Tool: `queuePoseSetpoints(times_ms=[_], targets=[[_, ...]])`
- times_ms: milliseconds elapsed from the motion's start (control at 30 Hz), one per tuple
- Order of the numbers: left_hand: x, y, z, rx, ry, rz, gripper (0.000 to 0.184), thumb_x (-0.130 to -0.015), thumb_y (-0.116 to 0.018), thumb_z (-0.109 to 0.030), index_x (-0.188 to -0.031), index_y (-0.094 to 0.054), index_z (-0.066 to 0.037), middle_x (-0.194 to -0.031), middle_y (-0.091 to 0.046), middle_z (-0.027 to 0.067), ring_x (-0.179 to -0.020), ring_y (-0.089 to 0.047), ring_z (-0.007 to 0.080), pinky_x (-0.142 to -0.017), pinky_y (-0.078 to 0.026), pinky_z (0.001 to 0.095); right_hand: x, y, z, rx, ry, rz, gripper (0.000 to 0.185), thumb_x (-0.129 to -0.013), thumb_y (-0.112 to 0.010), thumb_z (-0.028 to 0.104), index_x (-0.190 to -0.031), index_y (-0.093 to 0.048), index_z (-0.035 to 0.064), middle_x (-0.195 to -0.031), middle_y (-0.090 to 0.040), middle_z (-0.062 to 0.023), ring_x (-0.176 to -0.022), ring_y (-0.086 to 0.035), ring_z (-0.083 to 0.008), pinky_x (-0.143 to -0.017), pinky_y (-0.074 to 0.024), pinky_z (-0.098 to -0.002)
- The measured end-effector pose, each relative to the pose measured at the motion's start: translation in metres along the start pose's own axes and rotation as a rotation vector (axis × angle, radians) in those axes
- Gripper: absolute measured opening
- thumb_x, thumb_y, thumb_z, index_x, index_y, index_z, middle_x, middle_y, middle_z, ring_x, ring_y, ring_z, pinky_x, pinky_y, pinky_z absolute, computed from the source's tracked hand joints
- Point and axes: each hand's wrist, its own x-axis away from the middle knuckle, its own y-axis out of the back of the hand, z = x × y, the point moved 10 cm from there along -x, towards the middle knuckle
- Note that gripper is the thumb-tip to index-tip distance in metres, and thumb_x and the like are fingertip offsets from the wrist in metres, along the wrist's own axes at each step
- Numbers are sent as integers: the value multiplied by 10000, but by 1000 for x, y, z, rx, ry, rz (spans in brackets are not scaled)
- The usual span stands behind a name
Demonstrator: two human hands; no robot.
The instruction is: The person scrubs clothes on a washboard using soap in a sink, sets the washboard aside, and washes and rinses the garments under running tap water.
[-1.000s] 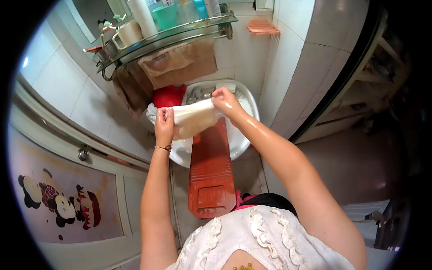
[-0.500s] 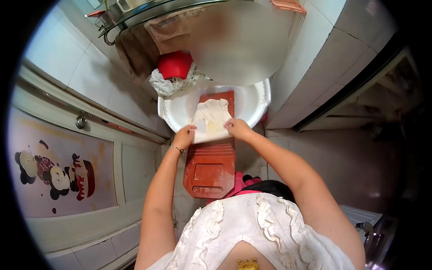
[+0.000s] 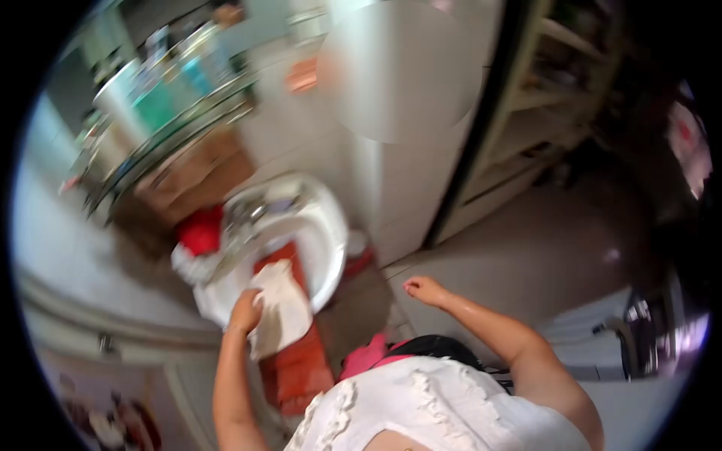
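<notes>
A red-brown plastic washboard (image 3: pixel 299 376) leans out of the white washbasin (image 3: pixel 331 225). Draped over its middle is an off-white cloth (image 3: pixel 284 308). My left hand (image 3: pixel 245 310) grips the cloth at its left edge, fingers bent over the fabric. Well off to the right of the basin, my right hand (image 3: pixel 426 291) hangs in the air above the floor, its fingers curled in with nothing seen in them. Motion blur softens the finer detail of both hands.
A red object (image 3: pixel 201 231) and crumpled white fabric lie at the basin's left rim. Above is a glass shelf (image 3: pixel 169 124) with bottles, and brown towels (image 3: pixel 197 169) hang below it. The faucet (image 3: pixel 259 210) stands at the back. Open shelving (image 3: pixel 556 98) is at right.
My right hand has let go of the cloth and moved right, away from the basin. My left hand still holds the cloth. The view has swung to the right.
</notes>
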Motion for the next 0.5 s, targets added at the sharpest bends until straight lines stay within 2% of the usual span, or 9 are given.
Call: queuePoseSetpoints(times_ms=[33, 67, 100, 133, 167, 200, 300, 467, 500], targets=[[-24, -2, -13, -144, -82, 26, 356, -858, -566, -190, -1181, -576, -40, -1195, -565, 198, -1150, -503, 363, -1013, -386, 403, 15, 29, -43, -47, -152, -92, 228, -859, -579, 213, -974, -675, 41, -950, -682, -136, -862, -653, -255, -774, -508, -352], [-59, -14, -3, -179, -158, 8, 372, -853, -577, -197, -1195, -565, -50, -1215, -554, 197, -1169, -491, 360, -1021, -378, 411, 28, 50, -65, -32, -152, -143, 229, -879, -569, 197, -1016, -660, 38, -943, -674, -108, -840, -641, -205, -759, -505, -328], [-88, -15, -25, -152, -195, 70, 379, -840, -600, -207, -1184, -570, -49, -1220, -551, 201, -1172, -492, 357, -1021, -379, 413, 43, 69, -78, -19, -154, -192, 233, -898, -559, 180, -1058, -645, 35, -936, -666, -80, -818, -630, -156, -744, -503, -304], [-123, -20, -19, -218, -204, 65, 393, -819, -630, -207, -1171, -575, -43, -1230, -544, 207, -1167, -493, 369, -1021, -380, 418, 62, 92, -84, -23, -194, -289, 233, -898, -559, 180, -1058, -645, 35, -936, -666, -80, -818, -630, -156, -744, -503, -304], [-151, -15, -24, -234, -154, -9, 441, -797, -664, -186, -1188, -550, -17, -1251, -521, 216, -1174, -479, 382, -1025, -373, 417, 83, 102, -90, -141, -297, -325, 241, -901, -551, 180, -1073, -637, 34, -942, -665, -77, -821, -629, -158, -746, -504, -307], [-189, -20, -16, -241, -203, 5, 490, -792, -675, -173, -1224, -518, -4, -1284, -496, 222, -1202, -457, 382, -1038, -361, 413, 104, 109, -97, -265, -389, -355, 250, -904, -542, 179, -1089, -629, 34, -948, -663, -74, -823, -629, -160, -748, -505, -310], [-276, -23, -16, -349, -182, -34, 657, -778, -685, -140, -1354, -396, -11, -1387, -399, 255, -1297, -369, 399, -1088, -315, 414, 151, 134, -119, -387, -464, -503, 278, -908, -539, 202, -1132, -607, 54, -980, -657, -65, -846, -628, -156, -757, -506, -312], [-370, -66, 2, -438, -186, 65, 688, -794, -685, -135, -1382, -361, 13, -1408, -384, 237, -1320, -353, 369, -1103, -306, 405, 247, 155, -137, -459, -688, -707, 301, -910, -524, 254, -1152, -594, 90, -1010, -651, -50, -895, -627, -153, -733, -493, -308], [-391, -88, 49, -192, -107, 71, 617, -843, -651, -251, -1358, -413, -9, -1341, -464, 228, -1235, -434, 338, -1048, -346, 384, 266, 149, -141, -497, -743, -727, 308, -919, -522, 262, -1174, -584, 101, -1040, -647, -45, -913, -622, -142, -745, -490, -312]])
